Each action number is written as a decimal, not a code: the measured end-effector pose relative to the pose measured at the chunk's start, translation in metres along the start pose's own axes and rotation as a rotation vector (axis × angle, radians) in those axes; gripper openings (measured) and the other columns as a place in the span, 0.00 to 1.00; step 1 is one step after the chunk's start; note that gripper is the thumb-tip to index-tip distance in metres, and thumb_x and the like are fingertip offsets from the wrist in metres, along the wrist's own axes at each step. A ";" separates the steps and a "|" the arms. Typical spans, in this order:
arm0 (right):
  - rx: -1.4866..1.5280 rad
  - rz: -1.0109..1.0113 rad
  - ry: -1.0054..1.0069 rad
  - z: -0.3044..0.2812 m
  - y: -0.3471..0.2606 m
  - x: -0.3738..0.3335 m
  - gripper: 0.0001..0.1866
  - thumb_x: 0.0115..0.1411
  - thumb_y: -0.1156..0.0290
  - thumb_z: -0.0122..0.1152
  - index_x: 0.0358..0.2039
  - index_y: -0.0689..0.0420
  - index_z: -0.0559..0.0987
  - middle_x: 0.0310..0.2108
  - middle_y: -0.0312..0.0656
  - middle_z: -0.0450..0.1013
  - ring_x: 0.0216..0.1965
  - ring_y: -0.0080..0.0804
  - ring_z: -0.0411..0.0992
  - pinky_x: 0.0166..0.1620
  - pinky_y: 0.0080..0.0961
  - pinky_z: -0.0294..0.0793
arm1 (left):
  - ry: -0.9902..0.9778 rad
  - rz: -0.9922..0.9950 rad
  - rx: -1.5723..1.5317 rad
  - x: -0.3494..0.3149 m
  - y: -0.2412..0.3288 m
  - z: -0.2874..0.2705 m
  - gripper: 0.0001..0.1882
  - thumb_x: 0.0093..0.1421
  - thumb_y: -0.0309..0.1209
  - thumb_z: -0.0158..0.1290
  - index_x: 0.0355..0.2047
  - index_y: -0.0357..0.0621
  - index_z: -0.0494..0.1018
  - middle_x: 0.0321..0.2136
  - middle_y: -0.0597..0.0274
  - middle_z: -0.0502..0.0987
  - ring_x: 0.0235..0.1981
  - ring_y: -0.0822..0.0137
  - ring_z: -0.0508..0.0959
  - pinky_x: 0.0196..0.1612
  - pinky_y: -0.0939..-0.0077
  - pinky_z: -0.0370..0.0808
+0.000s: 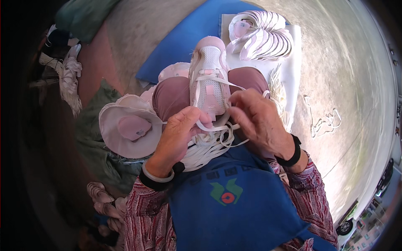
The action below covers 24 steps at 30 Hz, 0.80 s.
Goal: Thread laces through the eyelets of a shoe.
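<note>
A pink and white shoe upper [209,79] rests between my knees, its toe pointing away from me. White lace [214,78] crosses its far eyelets and trails toward the right hand. My left hand [180,131] pinches a white shoelace beside the near left edge of the upper. That lace loops across toward my right hand [260,121], whose thumb and fingers are curled together at the near right edge; what sits between them is hidden. On my lap, just below both hands, lies a bundle of loose white laces [205,151].
Stacked pink-white uppers [264,35] lie on a white sheet over a blue surface ahead. Another nested stack [132,125] sits by my left knee on green cloth [94,125]. Laces [276,90] hang by my right knee; a loose lace [328,121] lies on the floor.
</note>
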State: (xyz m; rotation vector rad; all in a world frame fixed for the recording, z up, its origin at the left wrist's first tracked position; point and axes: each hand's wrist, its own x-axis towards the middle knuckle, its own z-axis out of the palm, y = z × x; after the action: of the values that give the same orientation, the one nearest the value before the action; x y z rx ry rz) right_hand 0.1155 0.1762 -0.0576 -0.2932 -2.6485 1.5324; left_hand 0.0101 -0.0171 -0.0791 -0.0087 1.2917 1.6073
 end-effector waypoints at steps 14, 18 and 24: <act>0.498 0.279 0.132 -0.063 0.042 0.014 0.11 0.68 0.67 0.56 0.41 0.62 0.79 0.26 0.29 0.69 0.22 0.12 0.62 0.24 0.14 0.63 | -0.093 0.550 -0.384 -0.108 0.053 -0.097 0.18 0.75 0.41 0.35 0.37 0.41 0.68 0.18 0.71 0.62 0.16 0.76 0.63 0.31 0.73 0.76; 0.953 0.113 0.255 -0.110 0.037 -0.003 0.14 0.70 0.68 0.52 0.49 0.65 0.75 0.30 0.31 0.68 0.19 0.07 0.52 0.18 0.08 0.51 | 0.054 0.733 -0.337 -0.158 0.083 -0.133 0.13 0.73 0.36 0.41 0.38 0.39 0.70 0.38 0.55 0.74 0.40 0.62 0.73 0.55 0.59 0.72; 1.493 -0.352 0.053 -0.129 0.009 -0.004 0.12 0.71 0.76 0.44 0.52 0.68 0.67 0.40 0.40 0.62 0.19 0.12 0.56 0.20 0.11 0.61 | 0.039 1.045 -0.564 -0.219 0.100 -0.195 0.11 0.69 0.27 0.41 0.31 0.34 0.68 0.49 0.46 0.70 0.62 0.43 0.63 0.73 0.36 0.40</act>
State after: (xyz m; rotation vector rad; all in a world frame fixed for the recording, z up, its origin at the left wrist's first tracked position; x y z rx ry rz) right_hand 0.1404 0.2894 -0.0007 0.2230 -0.8368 2.6230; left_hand -0.0626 -0.2976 0.0323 0.3359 0.8310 2.8305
